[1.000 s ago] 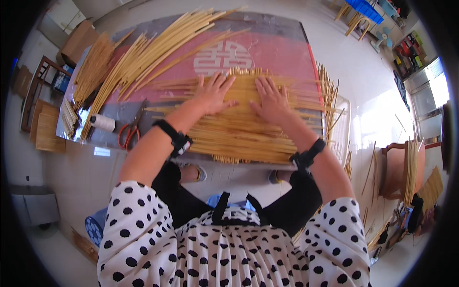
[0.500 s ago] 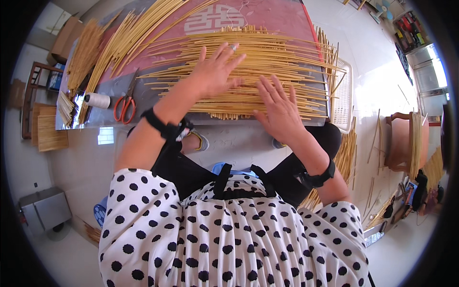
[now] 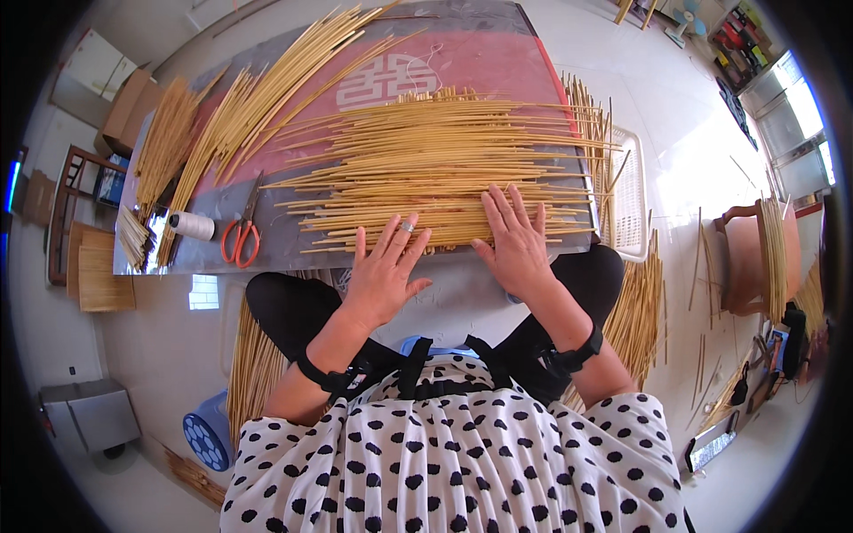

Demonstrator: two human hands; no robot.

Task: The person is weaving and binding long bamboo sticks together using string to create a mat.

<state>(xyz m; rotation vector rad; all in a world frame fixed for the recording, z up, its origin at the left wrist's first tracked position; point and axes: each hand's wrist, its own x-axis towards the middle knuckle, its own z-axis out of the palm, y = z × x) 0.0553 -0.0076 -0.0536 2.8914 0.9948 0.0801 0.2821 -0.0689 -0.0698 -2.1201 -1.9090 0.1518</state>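
Note:
A mat of long straw-coloured stalks (image 3: 435, 160) lies across the table, most stalks running left to right, with ends of crosswise stalks showing at its far edge. My left hand (image 3: 384, 277), a ring on one finger, is open at the near edge of the mat, its fingertips over the nearest stalks. Spread flat on the mat's near right part, my right hand (image 3: 515, 235) is open too. Neither holds anything. To the left of the mat lie orange-handled scissors (image 3: 242, 235), blades pointing away, beside a spool of white thread (image 3: 192, 226).
Loose stalk bundles (image 3: 284, 75) cover the table's far left. A white basket (image 3: 629, 200) with stalks stands off its right edge. More stalks (image 3: 641, 302) lie by my right knee, and others (image 3: 253, 364) by my left. A blue stool (image 3: 208, 433) is at lower left.
My left hand has come back from the middle of the mat to its near edge. My right hand stays on the mat's near right part. The view has shifted, so the table sits lower.

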